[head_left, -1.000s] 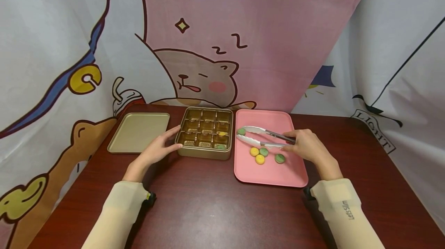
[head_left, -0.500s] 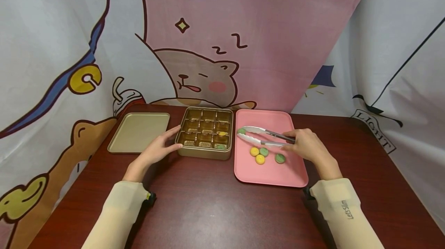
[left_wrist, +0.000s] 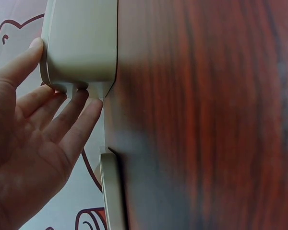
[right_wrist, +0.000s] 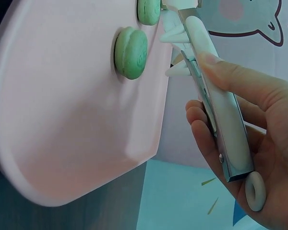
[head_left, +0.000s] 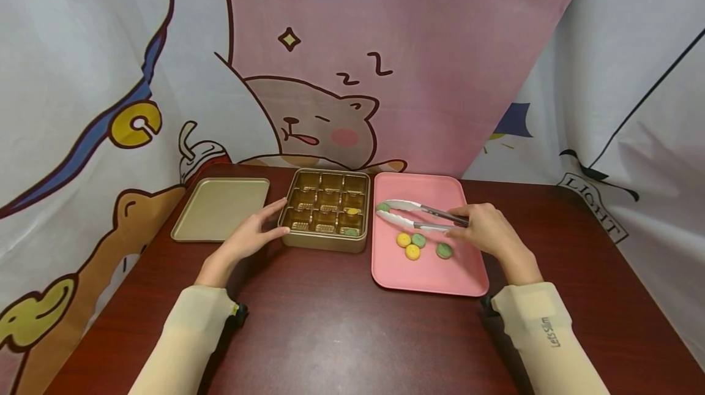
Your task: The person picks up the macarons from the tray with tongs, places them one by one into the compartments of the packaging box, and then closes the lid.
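My left hand [head_left: 250,237] rests against the left side of a gold box [head_left: 325,242]. Its fingers are extended and touch the wall, with the thumb at the rim, as the left wrist view shows. The box has a divided insert; a yellow macaron [head_left: 352,212] and a green macaron [head_left: 350,233] lie in its right column. My right hand [head_left: 484,229] grips metal tongs [head_left: 432,212] with pale tips over a pink tray [head_left: 429,275]. Between the spread tips lies a green macaron [head_left: 383,207] near the tray's left edge; contact with both tips cannot be told.
Several yellow and green macarons, such as this dark green one [head_left: 443,251], lie on the tray below the tongs. A flat gold lid [head_left: 220,208] lies left of the box. Printed curtains [head_left: 429,76] stand behind the dark wooden table [head_left: 341,327].
The lower arm of the tongs has edged slightly toward the upper one, by the green macaron. My left hand and the box stay in place.
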Demonstrator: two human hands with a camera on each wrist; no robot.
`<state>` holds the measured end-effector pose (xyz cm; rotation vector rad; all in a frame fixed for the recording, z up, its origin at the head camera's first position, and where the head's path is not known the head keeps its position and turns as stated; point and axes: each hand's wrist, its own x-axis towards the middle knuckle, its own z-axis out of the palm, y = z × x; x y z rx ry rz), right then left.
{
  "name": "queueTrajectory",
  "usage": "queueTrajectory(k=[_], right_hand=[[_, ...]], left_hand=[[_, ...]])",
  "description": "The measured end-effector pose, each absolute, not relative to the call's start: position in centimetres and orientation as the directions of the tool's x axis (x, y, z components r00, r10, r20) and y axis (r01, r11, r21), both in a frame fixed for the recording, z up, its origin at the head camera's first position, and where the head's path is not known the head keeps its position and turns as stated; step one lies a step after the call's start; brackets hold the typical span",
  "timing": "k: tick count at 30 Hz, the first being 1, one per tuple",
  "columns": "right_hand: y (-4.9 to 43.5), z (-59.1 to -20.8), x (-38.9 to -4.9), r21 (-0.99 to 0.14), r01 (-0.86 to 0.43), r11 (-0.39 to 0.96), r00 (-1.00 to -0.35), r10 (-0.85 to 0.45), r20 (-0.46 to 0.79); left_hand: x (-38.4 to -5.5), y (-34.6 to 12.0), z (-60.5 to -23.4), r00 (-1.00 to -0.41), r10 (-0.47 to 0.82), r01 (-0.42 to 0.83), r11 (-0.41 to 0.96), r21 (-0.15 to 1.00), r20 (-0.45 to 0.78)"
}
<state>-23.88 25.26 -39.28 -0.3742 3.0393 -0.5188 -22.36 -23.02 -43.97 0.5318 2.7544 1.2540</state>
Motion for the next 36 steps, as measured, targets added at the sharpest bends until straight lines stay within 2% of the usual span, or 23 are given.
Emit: queueTrajectory(k=[36], right_hand=[[24.8, -37.7, -24.3, -0.339, -0.254, 0.906, -0.967, -0.249, 0.061]], left_hand=[[-22.4, -23.1, -44.1, -0.936, 0.341, 0.286, 0.594, 0.752, 0.086]])
